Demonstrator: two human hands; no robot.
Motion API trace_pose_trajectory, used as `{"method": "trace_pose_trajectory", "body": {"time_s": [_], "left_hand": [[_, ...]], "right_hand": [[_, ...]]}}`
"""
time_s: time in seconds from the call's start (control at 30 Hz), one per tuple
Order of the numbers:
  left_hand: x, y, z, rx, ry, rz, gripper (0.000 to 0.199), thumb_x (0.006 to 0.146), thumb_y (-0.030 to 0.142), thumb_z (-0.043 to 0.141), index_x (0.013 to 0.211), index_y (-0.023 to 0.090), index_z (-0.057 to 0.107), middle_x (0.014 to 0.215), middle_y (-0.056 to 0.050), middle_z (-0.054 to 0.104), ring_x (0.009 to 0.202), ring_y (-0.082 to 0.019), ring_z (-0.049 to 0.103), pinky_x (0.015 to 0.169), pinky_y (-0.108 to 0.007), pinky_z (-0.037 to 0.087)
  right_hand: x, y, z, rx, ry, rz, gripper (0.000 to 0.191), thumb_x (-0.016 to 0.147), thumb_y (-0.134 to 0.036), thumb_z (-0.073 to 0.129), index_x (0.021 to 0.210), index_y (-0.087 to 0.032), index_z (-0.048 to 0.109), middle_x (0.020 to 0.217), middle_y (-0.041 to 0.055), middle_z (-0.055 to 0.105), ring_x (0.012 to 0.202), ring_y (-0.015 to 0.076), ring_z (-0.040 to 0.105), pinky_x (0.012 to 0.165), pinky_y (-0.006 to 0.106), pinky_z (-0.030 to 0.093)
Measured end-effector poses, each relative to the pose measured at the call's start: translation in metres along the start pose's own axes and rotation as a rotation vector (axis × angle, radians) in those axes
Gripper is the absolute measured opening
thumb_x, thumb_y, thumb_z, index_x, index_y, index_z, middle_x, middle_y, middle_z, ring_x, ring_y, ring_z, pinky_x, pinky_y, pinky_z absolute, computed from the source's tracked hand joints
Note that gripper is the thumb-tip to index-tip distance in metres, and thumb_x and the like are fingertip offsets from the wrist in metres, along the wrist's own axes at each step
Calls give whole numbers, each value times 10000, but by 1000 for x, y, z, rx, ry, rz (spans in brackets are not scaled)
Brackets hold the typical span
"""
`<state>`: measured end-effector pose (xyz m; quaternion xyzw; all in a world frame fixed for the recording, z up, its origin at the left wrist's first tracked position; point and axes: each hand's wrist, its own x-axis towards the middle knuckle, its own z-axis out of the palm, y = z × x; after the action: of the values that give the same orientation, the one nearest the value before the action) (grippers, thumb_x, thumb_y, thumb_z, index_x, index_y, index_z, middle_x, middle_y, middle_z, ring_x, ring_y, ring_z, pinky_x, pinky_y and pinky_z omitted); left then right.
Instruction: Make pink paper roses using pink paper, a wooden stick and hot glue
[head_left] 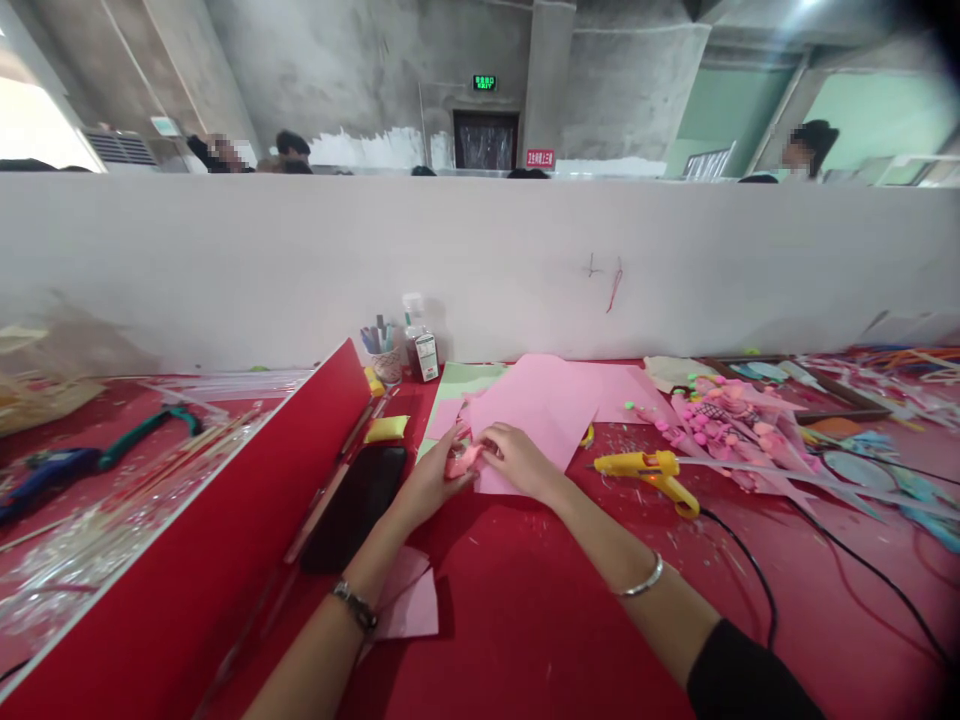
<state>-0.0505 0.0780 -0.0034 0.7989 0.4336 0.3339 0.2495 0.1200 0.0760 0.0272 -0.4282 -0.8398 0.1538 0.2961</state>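
Note:
Both hands meet over the left edge of a large pink sheet (pixel 536 410) on the red table. My left hand (pixel 436 472) is closed around a small pink piece (pixel 463 460), whose exact shape is partly covered by the fingers. The fingertips of my right hand (pixel 514 457) pinch at the right side of that same piece. Under and behind the hands lie pink paper and a light green sheet (pixel 472 376). A yellow glue gun (pixel 641 465) lies to the right of my right hand, its nozzle pointing left.
A black phone (pixel 356 508) and yellow packet (pixel 387 429) lie left, beside a red divider (pixel 225 530). Behind stand a pen cup (pixel 386 366) and bottle (pixel 422 350). Pink decorations (pixel 739 425) and cables lie right. People show beyond the white partition (pixel 300 270).

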Motion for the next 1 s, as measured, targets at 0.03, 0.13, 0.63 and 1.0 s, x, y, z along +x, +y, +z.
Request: {"method": "trace_pose_trajectory", "body": {"time_s": [0.03,0.13,0.63,1.0], "left_hand": [[1,1,1,-12,6,13,620,725,252,551,1266,162,263,1044,-89,523,960,-180,502,839,-304,387],[6,6,2,-13,20,70,644,729,273,545,1278,152,231,1052,-92,510,934,-170,504,813,-282,398],[19,34,-12,84,-7,110,568,720,240,528,1237,190,297,908,-34,517,793,-149,506,743,-258,391],[19,41,-9,-46,19,119,615,722,221,541,1260,187,243,881,-24,520,759,-141,515,699,-246,399]], "right_hand": [[1,-4,-5,9,13,-6,138,755,-74,480,857,-140,546,836,42,553,766,126,503,697,235,390],[1,-11,-16,26,38,-31,173,749,-61,472,880,-149,542,856,37,544,787,123,496,710,233,390],[-3,-15,-34,17,65,-74,166,767,-54,427,810,-159,547,825,27,533,742,114,492,676,235,402],[-8,-33,-34,-361,36,-93,230,773,-39,400,927,-148,532,889,90,502,841,195,473,621,282,434]]}}
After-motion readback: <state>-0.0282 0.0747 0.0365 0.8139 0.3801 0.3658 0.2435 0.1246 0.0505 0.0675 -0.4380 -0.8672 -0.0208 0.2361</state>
